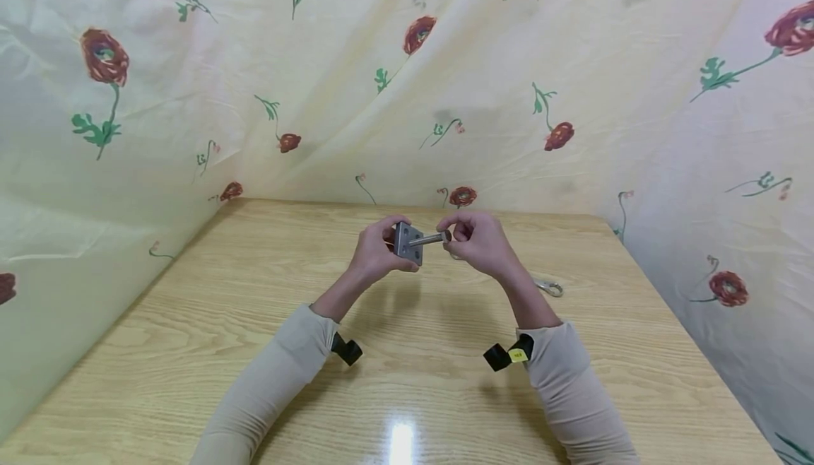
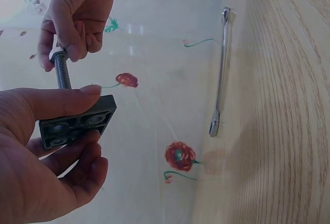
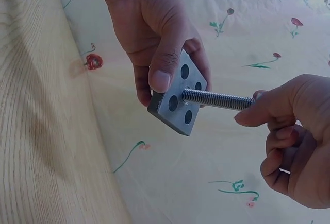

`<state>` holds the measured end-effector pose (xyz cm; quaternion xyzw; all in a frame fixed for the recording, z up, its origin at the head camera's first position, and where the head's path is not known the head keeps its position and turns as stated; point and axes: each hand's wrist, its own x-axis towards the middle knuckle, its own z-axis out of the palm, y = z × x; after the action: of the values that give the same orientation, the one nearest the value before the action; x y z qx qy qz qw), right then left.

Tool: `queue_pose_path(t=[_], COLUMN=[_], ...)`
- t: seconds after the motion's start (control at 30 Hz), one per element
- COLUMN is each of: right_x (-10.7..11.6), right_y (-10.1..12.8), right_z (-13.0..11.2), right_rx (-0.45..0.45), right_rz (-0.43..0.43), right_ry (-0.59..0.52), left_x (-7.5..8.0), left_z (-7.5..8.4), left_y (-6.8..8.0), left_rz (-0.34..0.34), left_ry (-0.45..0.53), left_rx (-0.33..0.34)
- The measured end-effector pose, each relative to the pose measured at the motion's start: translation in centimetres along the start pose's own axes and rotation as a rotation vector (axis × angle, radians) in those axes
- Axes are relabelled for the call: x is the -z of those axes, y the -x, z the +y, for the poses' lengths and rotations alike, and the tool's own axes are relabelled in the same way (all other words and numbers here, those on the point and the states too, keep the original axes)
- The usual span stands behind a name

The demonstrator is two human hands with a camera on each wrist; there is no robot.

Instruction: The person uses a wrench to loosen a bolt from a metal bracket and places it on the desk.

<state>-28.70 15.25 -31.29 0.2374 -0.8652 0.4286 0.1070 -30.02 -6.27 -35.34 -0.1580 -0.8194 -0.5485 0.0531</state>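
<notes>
My left hand grips a square grey metal plate by its edges, thumb on one side and fingers on the other. Several round holes surround the plate's middle. A long threaded bolt stands out from the plate's centre, its tip at the central hole. At the bolt's far end, my right hand pinches the head between thumb and forefinger, the other fingers curled in. In the left wrist view the bolt head shows at the right fingertips. Both hands are raised above the table.
A combination wrench lies on the wooden table, partly behind my right arm in the head view. Floral cloth hangs around the table's back and sides. Black wrist cameras sit at both cuffs.
</notes>
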Motion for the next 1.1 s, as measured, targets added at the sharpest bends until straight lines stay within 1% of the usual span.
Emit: queue_pose_path(t=[0.1, 0.23, 0.3, 0.37, 0.47, 0.57, 0.63, 0.7, 0.8, 0.93, 1.1], right_x=[-0.1, -0.1, 0.0, 0.2, 0.3, 0.2, 0.1, -0.2, -0.6, -1.0, -0.8], right_y=[0.0, -0.1, -0.1, 0.0, 0.0, 0.1, 0.1, 0.1, 0.1, 0.2, 0.1], right_z=[0.2, 0.3, 0.1, 0.0, -0.1, 0.1, 0.2, 0.3, 0.3, -0.1, -0.6], right_rx=[0.039, 0.051, 0.022, -0.035, -0.141, -0.231, -0.267, -0.298, -0.310, -0.320, -0.332], right_rz=[0.007, -0.027, -0.058, -0.084, -0.085, -0.074, -0.083, -0.103, -0.128, -0.124, -0.096], right_ry=[0.002, 0.017, 0.018, 0.005, 0.008, 0.046, 0.060, 0.047, -0.003, -0.045, -0.042], left_x=[0.0, 0.1, 0.1, 0.1, 0.2, 0.1, 0.1, 0.1, 0.0, 0.0, 0.1], left_z=[0.0, 0.0, 0.0, -0.1, -0.1, -0.2, -0.2, -0.2, -0.2, -0.2, -0.3], left_y=[0.0, 0.0, 0.0, 0.0, 0.0, 0.0, 0.0, 0.0, 0.0, 0.0, -0.1], left_rz=[0.000, -0.001, 0.001, 0.003, 0.002, 0.002, 0.004, 0.008, 0.009, 0.009, 0.010], left_ry=[-0.002, -0.008, -0.013, -0.016, -0.015, -0.011, -0.008, -0.006, -0.010, -0.021, -0.025], left_rx=[-0.001, -0.001, -0.003, -0.005, -0.006, -0.003, -0.002, -0.001, 0.000, -0.007, -0.010])
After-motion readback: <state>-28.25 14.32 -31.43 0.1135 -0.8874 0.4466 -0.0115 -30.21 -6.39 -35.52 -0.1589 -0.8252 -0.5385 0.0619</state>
